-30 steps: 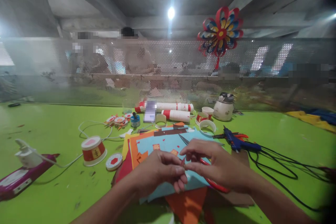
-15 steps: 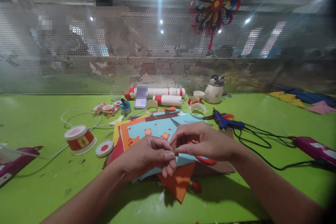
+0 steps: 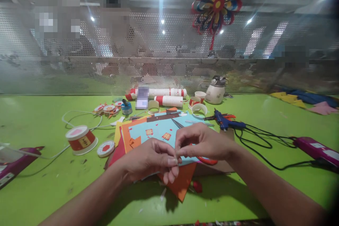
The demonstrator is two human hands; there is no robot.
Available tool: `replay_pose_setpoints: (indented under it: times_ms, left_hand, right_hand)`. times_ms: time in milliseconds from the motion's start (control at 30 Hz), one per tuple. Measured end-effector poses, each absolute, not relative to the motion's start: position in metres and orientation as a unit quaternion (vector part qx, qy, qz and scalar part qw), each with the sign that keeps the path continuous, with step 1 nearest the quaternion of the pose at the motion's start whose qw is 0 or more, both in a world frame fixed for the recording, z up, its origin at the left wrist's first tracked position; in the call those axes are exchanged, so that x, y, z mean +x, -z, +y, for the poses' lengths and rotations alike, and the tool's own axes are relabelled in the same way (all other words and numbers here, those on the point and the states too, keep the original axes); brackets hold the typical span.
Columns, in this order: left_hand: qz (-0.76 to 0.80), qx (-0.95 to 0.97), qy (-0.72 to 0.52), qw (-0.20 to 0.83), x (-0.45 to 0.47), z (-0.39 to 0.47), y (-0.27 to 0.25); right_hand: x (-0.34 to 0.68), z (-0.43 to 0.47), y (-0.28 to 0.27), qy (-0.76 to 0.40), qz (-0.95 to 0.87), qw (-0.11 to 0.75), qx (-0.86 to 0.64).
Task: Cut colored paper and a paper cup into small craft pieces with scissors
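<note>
My left hand [image 3: 153, 158] and my right hand [image 3: 205, 143] meet fingertip to fingertip above a stack of coloured paper. Both are pinched closed around something tiny that the fingers hide. Under them lie a light blue sheet [image 3: 139, 123] and an orange sheet [image 3: 182, 183]. Red-handled scissors [image 3: 208, 161] rest beneath my right hand, blades pointing away and partly covered. Two small red-and-gold printed stickers, one [image 3: 149, 132] farther left and another [image 3: 166, 136] nearer my fingers, lie on the blue paper.
A paper cup [image 3: 81, 140] and a white disc with a red centre [image 3: 106, 148] stand left. At right are a blue glue gun [image 3: 226, 120] with black cables and a purple power strip [image 3: 317, 150]. Stacked cups [image 3: 169, 101], a phone [image 3: 142, 99] and a bottle [image 3: 215, 90] sit behind.
The small reddish piece that showed between my fingertips is now hidden by them. My hands have shifted only slightly and stay together.
</note>
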State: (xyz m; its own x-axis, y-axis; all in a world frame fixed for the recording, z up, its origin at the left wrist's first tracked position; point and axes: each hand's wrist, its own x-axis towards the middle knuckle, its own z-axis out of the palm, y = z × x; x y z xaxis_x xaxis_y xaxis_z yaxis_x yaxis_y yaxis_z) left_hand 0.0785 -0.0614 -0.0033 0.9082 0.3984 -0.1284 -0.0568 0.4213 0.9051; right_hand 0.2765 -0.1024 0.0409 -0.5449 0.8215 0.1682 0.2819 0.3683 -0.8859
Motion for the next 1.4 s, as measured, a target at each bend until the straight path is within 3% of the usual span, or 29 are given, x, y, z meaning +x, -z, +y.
replay_pose_setpoints:
  times_ms: [433,900,1133,1400]
  left_hand:
    - [0.180,0.518,-0.213,0.809,0.083,-0.062,0.001]
    - [0.243,0.596,-0.298,0.705,0.086,-0.066,0.002]
    - [0.197,0.535,-0.250,0.783,0.081,-0.064,-0.001]
    - [0.180,0.500,-0.222,0.817,0.078,-0.063,-0.002]
  right_hand:
    - [0.281,-0.093,-0.036,-0.457,-0.728,0.346,-0.375]
    - [0.277,-0.092,-0.035,-0.350,-0.756,0.350,-0.428]
    - [0.278,-0.098,-0.039,-0.233,-0.827,0.338,-0.384]
    - [0.278,-0.101,-0.040,-0.192,-0.855,0.341,-0.341]
